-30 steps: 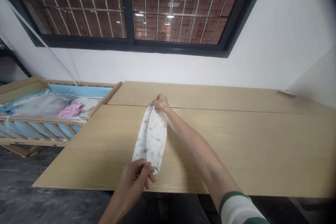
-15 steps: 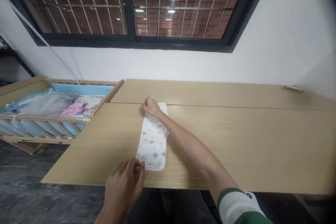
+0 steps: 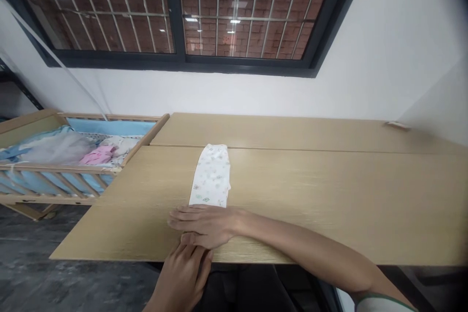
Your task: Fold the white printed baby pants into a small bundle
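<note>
Folded printed cloth strip lies with its long axis running back from the counter's near edge. Flat, released right grip covers its near end; empty left grip sits just behind, at the edge.

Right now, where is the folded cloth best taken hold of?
Probably at its far end, pinched from the far side. The folded cloth lies flat as a long strip, and that end is free, while the near end is covered by the right hand.

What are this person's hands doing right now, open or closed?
Left hand: loosely curled, holding nothing visible.
Right hand: open, lying flat across the end of the folded white printed cloth, not gripping it.
</note>
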Action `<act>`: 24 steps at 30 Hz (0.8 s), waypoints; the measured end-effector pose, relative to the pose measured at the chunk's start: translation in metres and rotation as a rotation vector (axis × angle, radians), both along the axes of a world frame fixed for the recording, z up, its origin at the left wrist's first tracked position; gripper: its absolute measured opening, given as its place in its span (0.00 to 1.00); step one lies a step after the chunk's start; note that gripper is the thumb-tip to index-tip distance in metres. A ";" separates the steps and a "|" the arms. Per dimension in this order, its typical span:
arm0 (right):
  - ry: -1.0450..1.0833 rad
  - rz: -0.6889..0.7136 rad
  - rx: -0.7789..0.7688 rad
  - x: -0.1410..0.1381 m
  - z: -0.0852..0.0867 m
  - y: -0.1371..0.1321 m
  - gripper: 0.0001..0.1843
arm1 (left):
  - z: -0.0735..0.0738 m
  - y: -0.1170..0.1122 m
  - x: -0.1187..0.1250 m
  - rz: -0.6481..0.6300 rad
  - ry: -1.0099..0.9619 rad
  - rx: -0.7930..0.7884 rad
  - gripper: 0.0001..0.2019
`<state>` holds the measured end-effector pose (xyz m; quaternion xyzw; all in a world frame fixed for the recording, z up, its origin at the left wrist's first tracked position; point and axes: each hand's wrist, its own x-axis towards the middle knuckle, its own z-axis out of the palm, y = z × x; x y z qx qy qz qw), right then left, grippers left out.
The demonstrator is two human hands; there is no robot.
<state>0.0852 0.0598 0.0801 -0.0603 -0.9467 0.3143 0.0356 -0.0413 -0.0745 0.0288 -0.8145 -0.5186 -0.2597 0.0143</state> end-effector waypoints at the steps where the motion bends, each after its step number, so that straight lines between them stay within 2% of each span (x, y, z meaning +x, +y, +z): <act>1: -0.033 -0.005 0.008 0.003 -0.005 0.003 0.32 | -0.001 0.000 0.000 0.004 0.005 0.018 0.11; 3: -0.080 -0.034 0.040 0.008 -0.012 0.013 0.32 | -0.005 0.001 0.000 0.017 0.024 0.071 0.11; 7: -0.091 -0.129 0.106 0.014 -0.017 0.043 0.33 | -0.010 0.003 0.000 0.035 0.071 0.153 0.19; 17: -0.118 -0.346 0.203 0.008 -0.036 0.137 0.36 | -0.005 0.003 -0.001 0.020 0.044 0.129 0.22; 24: -0.225 -0.540 0.276 0.012 -0.036 0.195 0.40 | -0.003 0.001 -0.003 -0.009 0.046 0.120 0.22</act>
